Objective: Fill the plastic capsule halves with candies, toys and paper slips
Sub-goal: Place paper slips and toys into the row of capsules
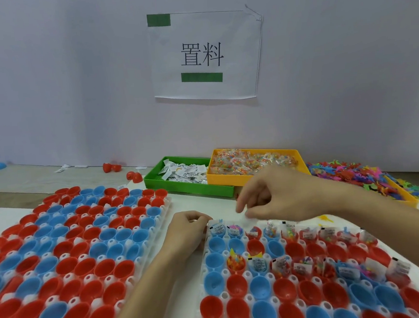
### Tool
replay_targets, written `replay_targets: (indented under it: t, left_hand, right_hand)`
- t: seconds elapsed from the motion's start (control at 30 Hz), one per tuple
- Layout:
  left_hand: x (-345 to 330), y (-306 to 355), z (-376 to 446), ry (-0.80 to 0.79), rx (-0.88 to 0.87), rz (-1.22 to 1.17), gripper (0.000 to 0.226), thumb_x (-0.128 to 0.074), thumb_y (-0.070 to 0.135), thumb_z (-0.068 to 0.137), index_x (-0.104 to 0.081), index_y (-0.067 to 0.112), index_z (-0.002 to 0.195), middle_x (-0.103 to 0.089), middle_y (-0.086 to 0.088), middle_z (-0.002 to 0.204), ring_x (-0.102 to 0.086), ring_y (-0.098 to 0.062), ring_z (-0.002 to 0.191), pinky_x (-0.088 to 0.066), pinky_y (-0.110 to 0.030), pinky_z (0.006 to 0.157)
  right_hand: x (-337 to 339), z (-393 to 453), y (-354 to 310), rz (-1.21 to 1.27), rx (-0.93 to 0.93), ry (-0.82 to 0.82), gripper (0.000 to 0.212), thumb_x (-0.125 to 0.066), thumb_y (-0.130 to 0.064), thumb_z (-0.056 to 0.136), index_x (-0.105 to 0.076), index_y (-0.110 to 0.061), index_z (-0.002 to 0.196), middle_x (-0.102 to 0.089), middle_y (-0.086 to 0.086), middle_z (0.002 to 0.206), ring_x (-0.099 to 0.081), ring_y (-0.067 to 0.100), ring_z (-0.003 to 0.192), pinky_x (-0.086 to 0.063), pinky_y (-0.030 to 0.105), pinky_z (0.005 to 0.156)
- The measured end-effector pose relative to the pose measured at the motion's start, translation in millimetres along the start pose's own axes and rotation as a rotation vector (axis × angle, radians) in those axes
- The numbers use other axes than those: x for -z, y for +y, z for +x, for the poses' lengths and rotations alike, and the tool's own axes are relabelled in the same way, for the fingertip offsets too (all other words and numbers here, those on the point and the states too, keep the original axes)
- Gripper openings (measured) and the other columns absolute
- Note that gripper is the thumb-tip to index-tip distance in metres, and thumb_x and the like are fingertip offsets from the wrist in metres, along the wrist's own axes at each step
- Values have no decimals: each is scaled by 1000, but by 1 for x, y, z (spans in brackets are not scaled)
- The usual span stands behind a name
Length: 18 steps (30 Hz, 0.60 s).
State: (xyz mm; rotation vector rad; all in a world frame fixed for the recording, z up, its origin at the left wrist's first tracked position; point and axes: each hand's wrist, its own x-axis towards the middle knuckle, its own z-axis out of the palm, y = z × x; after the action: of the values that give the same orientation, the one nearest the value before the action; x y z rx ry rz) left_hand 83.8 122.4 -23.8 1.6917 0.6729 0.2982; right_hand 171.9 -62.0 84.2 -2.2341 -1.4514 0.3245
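Two clear trays hold red and blue capsule halves: the left tray [168, 202] with empty halves and the right tray [203, 264], whose far two rows hold candy, toys and paper slips. My right hand [276, 196] hovers over the far row of the right tray and pinches a small white paper slip [249, 221] between thumb and fingers. My left hand [186, 229] rests curled at the right tray's far left corner, gripping what seems to be a few white slips. A green bin of paper slips [155, 180], a yellow bin of candy bags [230, 179] and a pile of coloured toys [350, 173] lie beyond.
A white wall with a printed sign [205, 56] stands close behind the bins. Loose red capsule halves [111, 167] and one blue half [0, 165] lie on the far left of the table. A second yellow bin edge [404, 195] sits under the toys.
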Motion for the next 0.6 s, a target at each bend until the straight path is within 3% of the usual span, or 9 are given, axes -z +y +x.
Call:
replay_targets:
  t: [0.2,0.47,0.6]
  left_hand:
    - [0,-1,1,15,-11,-8,25,-51,13,97,-73,16,86,-67,6,58,-58,0,41,-43,-15,41]
    - [0,-3,4,15,-31,24,24,-52,13,96,-74,17,86,-67,4,66,-57,2,41,-43,-15,43]
    - [-1,-3,5,15,-33,32,24,-52,15,96,-74,18,87,-70,1,75,-62,-4,52,-47,-19,49]
  right_hand:
    - [-19,0,-31,0,45,-159,4,-74,-15,88,-76,-16,92,-76,-4,81,-70,1,70,-59,21,73]
    - [-28,-4,-38,-176,45,-202,9,-71,-15,89,-77,-17,95,-75,-5,81,-69,3,71,-58,21,71]
    - [-35,-9,-43,-285,59,-200,9,-69,-21,91,-76,-22,95,-72,-9,81,-64,1,74,-55,16,68]
